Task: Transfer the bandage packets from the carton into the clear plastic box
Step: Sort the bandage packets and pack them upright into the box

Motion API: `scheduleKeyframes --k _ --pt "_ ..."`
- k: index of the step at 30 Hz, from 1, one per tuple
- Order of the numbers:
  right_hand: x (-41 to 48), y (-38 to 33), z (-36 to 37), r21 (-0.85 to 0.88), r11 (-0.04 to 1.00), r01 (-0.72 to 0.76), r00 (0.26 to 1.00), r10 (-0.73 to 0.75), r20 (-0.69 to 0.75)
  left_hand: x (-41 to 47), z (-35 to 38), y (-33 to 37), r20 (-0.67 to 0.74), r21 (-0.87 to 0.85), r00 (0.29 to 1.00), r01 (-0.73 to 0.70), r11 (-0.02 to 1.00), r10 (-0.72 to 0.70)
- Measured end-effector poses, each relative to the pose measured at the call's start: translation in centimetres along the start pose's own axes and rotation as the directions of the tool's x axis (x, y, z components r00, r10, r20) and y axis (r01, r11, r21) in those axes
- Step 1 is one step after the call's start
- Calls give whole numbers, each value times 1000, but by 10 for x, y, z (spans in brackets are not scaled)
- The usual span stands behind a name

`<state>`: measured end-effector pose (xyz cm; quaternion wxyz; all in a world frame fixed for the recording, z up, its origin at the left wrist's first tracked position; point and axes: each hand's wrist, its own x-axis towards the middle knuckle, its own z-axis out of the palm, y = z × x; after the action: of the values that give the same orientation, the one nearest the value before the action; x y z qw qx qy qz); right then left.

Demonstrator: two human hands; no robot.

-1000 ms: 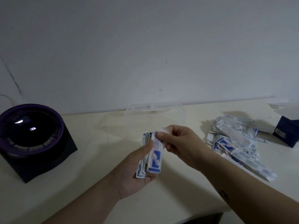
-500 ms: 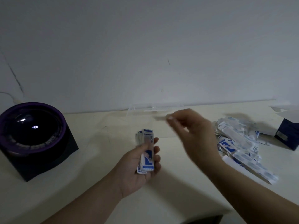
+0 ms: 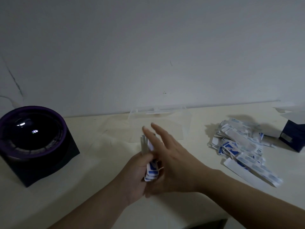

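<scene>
My left hand (image 3: 137,177) grips a stack of white-and-blue bandage packets (image 3: 151,169), held upright above the table. My right hand (image 3: 171,159) lies over the stack with fingers stretched out and blurred; whether it touches the packets cannot be told. The clear plastic box (image 3: 165,123) stands just beyond both hands, near the wall, its inside hard to make out. A loose heap of bandage packets (image 3: 237,146) lies on the table to the right. The dark blue carton (image 3: 293,138) with its white flaps open stands at the far right edge.
A black block with a purple-rimmed dark dome (image 3: 31,139) stands at the left. A white cable (image 3: 9,100) runs along the wall behind it. The cream table (image 3: 99,162) ends at a front edge near the bottom right.
My right hand lifted a single packet up toward the clear box, then came back down over the stack with fingers spread and nothing in it. My left hand stayed put.
</scene>
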<state>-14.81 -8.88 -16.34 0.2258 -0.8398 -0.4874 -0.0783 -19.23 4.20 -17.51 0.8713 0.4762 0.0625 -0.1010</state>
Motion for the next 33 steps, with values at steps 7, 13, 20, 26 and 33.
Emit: scheduleKeyframes --k 7,13,20,26,33 --pt "-2 16 1 105 992 73 992 -62 -107 -6 6 3 29 223 999 12 975 -19" --pt "-6 7 -3 22 994 106 994 -105 -24 -9 9 0 83 336 996 -1 942 -29" --pt "-4 10 -10 1 992 125 992 -125 -35 -12 11 4 131 321 990 -88 943 48" --pt "-7 -1 -21 -29 992 120 993 -120 -10 -18 15 3 107 466 985 -172 868 138" --pt "6 9 -55 692 702 -168 983 168 69 -14 13 25 188 370 982 -96 924 26"
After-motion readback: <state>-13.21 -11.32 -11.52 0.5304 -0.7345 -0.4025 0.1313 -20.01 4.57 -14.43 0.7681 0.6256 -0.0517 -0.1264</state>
